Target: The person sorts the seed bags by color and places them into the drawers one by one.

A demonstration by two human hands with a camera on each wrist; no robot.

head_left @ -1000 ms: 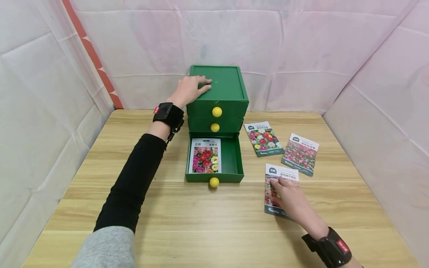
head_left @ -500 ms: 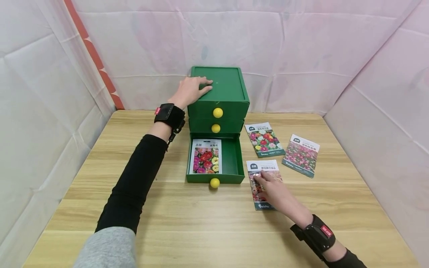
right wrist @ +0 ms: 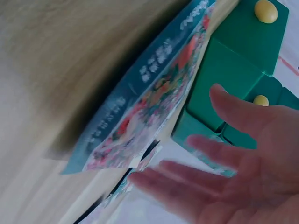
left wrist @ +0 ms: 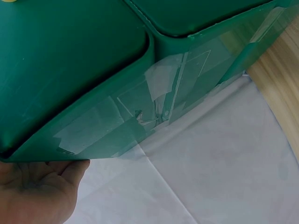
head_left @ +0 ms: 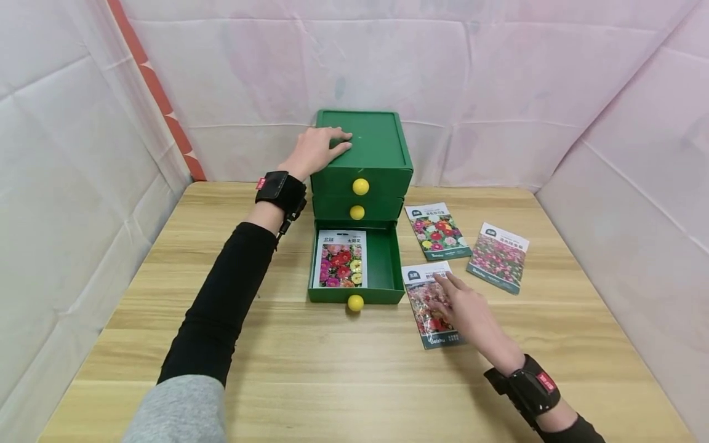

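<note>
A green three-drawer box with yellow knobs stands at the back of the table. Its bottom drawer is pulled out and holds one flower seed packet. My left hand rests flat on the box's top, fingers straight. My right hand lies with straight fingers on a seed packet just right of the open drawer. In the right wrist view that seed packet lies beside the green box, with my right hand's fingers spread.
Two more seed packets lie on the wooden table right of the box. Pink cloth walls close in the back and both sides. The left wrist view shows the box's taped green side.
My right hand slid the seed packet left across the table to a spot beside the open drawer, then straightened its fingers on it. The left hand stayed on the box top.
</note>
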